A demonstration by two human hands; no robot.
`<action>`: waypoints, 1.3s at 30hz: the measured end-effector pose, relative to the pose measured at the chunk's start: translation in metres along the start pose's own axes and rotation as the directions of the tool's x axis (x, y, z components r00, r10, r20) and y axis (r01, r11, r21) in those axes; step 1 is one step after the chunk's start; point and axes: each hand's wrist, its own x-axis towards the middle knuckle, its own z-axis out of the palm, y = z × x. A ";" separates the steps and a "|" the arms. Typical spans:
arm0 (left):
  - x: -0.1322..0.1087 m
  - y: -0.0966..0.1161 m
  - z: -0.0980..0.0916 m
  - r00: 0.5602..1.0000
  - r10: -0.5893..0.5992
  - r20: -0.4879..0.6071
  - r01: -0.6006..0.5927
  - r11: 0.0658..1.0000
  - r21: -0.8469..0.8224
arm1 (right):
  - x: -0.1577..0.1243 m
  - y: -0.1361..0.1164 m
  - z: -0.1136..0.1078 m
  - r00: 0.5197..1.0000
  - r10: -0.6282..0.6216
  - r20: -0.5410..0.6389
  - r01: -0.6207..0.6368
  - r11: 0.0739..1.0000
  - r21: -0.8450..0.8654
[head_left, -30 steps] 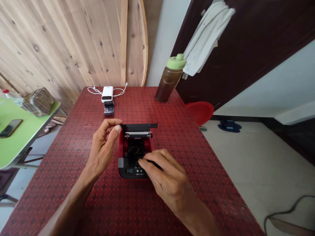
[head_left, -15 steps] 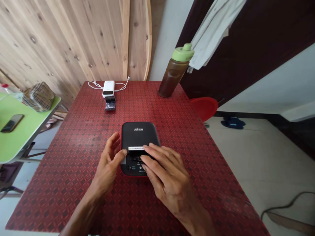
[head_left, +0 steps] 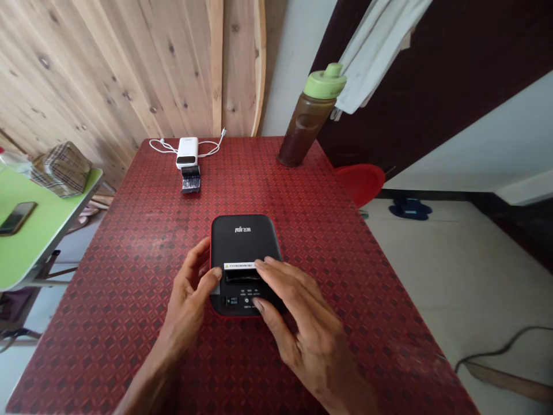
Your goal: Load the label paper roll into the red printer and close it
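A small black printer (head_left: 244,245) with a red base sits in the middle of the red patterned table (head_left: 142,242), its lid closed. My left hand (head_left: 192,294) rests against the printer's left front corner, thumb on the lid near the yellow label, fingers spread. My right hand (head_left: 296,311) lies over the printer's front right part, fingers stretched out, the index tip near the front buttons and another fingertip at the paper slot. Neither hand holds anything.
At the table's far side lie a white power bank (head_left: 187,151) with a white cable and a small black device (head_left: 190,178). A brown bottle (head_left: 311,118) with a green cap stands far right. A green table (head_left: 30,230) at left carries a phone (head_left: 15,217) and a plaid hat (head_left: 61,168).
One second ago the printer lid stood open with my left hand on it; the lid is shut now. Both hands have settled onto the closed printer's front.
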 end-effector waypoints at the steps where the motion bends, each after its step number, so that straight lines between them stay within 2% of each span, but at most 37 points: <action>1: -0.003 -0.001 -0.003 1.000 0.005 0.012 -0.005 1.000 0.013 | -0.004 -0.001 -0.001 0.999 0.032 -0.033 -0.032 0.999 0.009; 4: -0.011 -0.002 -0.009 0.999 0.002 0.038 -0.003 1.000 0.027 | -0.018 -0.003 -0.001 0.973 0.194 -0.122 -0.198 0.980 -0.022; 8: -0.014 0.000 -0.012 0.999 -0.009 0.031 0.008 1.000 0.025 | -0.030 -0.006 0.004 0.927 0.346 -0.143 -0.353 0.935 -0.027; 16: -0.010 0.005 -0.010 0.998 -0.042 0.037 0.043 0.999 -0.027 | -0.032 -0.006 0.006 0.918 0.378 -0.124 -0.376 0.926 0.040; 25: -0.010 0.008 0.001 0.993 -0.100 -0.057 0.094 0.992 -0.089 | -0.039 -0.003 0.015 0.858 0.492 -0.147 -0.464 0.866 0.186; 29: -0.010 0.007 0.003 0.993 -0.091 -0.076 0.085 0.992 -0.090 | -0.038 -0.003 0.018 0.854 0.495 -0.160 -0.462 0.864 0.202; 33: -0.010 0.003 0.002 0.999 -0.045 -0.029 0.042 0.994 -0.099 | -0.037 -0.004 0.016 0.865 0.478 -0.152 -0.448 0.873 0.191; 36: -0.010 -0.001 -0.001 1.000 -0.008 0.002 0.008 0.996 -0.089 | -0.030 -0.003 0.007 0.893 0.425 -0.144 -0.406 0.902 0.145; 39: -0.009 -0.006 -0.005 1.000 0.022 0.014 -0.021 0.998 -0.066 | -0.012 0.002 -0.005 0.946 0.287 -0.153 -0.283 0.958 0.047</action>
